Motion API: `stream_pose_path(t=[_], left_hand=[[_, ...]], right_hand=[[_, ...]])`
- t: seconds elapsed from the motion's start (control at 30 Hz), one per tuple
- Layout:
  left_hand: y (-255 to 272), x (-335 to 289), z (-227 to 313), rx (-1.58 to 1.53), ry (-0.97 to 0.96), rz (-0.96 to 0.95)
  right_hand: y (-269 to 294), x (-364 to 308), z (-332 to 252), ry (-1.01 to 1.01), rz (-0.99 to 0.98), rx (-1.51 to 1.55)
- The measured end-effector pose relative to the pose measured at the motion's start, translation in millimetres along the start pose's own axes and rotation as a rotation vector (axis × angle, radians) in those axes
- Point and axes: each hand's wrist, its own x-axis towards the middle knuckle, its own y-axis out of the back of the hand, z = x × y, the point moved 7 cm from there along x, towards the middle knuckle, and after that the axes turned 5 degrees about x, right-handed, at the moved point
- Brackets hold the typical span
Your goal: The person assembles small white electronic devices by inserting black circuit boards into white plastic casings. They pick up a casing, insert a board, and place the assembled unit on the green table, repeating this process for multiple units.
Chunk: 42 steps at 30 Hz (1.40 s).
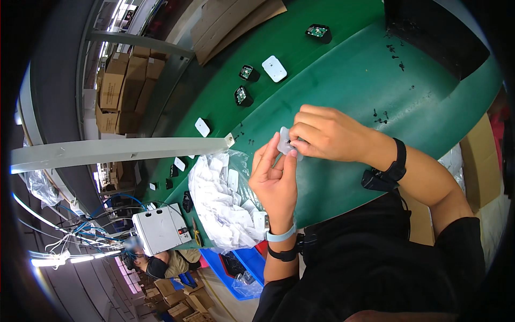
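Note:
My left hand (276, 177) holds a small translucent white plastic plate (284, 140) between thumb and fingers, above the green work mat (332, 177). Pinched against that plate are the fingertips of my right hand (330, 134), with a tiny dark piece just showing at them; its kind is too small to make out. Below and left of my left hand lies a clear bag of white plastic parts (217, 198). Small black pieces (381, 116) are scattered on the mat beyond my right hand, with more (394, 52) farther off.
Along the green bench lie white plates (274, 68) and black housings with circuit boards (243, 96). A pale metal post (123, 153) crosses at left. Past the bag are yellow-handled cutters (197, 234), a grey box (161, 228) and blue bins (249, 263). Another person (166, 264) sits beyond.

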Motion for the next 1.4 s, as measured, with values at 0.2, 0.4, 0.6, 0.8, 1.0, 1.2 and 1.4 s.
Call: stream_pose_path(t=[0.2,0.4,0.6,0.8,1.0,1.2,1.4], left_hand=[[-4,-1,-3,0.007,0.046,0.038],[-1,2,-4,-0.088,0.088,0.083],[-3,2,-23,-0.426,0.254,0.054],[-14,-4,-37,-0.532,0.270,0.052],[-19,-2,-41,-0.556,0.298,0.071],[-21,-3,-40,-0.706,0.401,0.027],[-10,-12,-50,-0.730,0.456,-0.097]], right_hand=[[3,0,2,-0.037,0.002,0.012],[5,0,14,-0.266,0.118,0.314],[-15,-9,34,-0.592,-0.018,0.731],[-20,-14,36,-0.784,0.018,0.968],[-28,-17,36,-0.729,0.002,1.066],[-22,-10,23,-0.507,-0.101,1.009],[-35,-12,26,-0.579,-0.178,1.166]])
